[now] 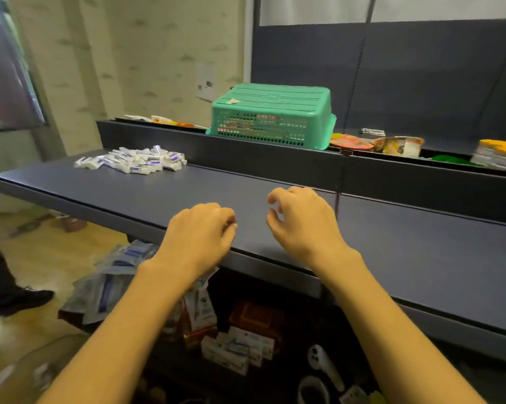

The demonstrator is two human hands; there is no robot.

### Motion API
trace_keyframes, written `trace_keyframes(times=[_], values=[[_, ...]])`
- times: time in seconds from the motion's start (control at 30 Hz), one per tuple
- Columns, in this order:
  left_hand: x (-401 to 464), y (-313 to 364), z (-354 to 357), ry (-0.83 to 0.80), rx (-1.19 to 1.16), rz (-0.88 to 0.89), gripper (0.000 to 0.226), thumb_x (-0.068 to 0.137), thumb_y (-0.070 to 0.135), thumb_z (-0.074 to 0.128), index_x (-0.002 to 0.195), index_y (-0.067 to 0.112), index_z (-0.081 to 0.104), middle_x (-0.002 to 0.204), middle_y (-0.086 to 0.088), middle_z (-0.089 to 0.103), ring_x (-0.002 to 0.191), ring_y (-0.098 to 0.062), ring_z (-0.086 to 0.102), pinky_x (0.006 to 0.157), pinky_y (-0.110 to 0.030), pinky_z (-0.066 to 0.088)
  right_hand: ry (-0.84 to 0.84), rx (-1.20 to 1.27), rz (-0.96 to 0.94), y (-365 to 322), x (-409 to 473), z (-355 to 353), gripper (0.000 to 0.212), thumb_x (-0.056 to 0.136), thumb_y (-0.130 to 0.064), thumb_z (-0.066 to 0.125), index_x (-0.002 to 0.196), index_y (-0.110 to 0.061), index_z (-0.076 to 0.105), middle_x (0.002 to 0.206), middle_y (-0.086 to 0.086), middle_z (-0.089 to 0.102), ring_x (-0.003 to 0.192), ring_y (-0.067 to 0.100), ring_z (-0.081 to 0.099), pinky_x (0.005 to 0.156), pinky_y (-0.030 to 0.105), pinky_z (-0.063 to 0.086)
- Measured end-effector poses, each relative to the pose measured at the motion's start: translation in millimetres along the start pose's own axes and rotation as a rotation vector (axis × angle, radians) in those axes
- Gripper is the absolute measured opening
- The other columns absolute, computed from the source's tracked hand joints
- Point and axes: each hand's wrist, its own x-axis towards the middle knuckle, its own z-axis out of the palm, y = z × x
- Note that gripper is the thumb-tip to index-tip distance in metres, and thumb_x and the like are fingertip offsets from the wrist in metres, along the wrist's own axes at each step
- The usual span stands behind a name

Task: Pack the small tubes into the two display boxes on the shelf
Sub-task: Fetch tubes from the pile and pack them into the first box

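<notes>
Both hands, left hand (200, 231) and right hand (301, 223), hover loosely curled and empty over the shelf (158, 193), tubes (135, 161) piled far left, labels unreadable.

We count two hands over the shelf (187, 196): one left hand (200, 233) and one right hand (300, 221), each loosely curled and holding nothing. We see one heap of small tubes (132, 160) at the shelf's far left; the tubes overlap too much for us to number them, but they run to a few dozen. We count one green basket (272, 115), turned upside down on the upper ledge. Below the shelf we make out one stack of white cartons (237, 349), and one dark shoe (24, 300) on the floor.
</notes>
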Motion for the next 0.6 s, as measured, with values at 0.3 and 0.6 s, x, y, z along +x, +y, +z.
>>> trace_keyframes(times=[0.3,0.6], values=[[52,-149,23,-0.052,-0.054,0.006,0.022,0.094,0.038,0.046,0.105,0.029,0.063,0.103,0.007,0.062,0.101,-0.018,0.056,0.079,-0.031,0.042,-0.016,0.015,0.089,-83,100,95,0.025,0.092,-0.029,0.048,0.114,-0.019,0.057,0.105,0.004,0.061,0.104,0.029,0.052,0.079,0.038,0.045],[104,-327,18,-0.098,-0.080,0.005,0.021,0.094,0.038,0.049,0.108,0.030,0.063,0.107,0.008,0.063,0.100,-0.016,0.057,0.081,-0.032,0.046,-0.069,0.023,0.106,-194,212,164,0.026,0.092,-0.027,0.050,0.115,-0.020,0.059,0.108,0.003,0.062,0.104,0.028,0.054,0.081,0.037,0.046]])
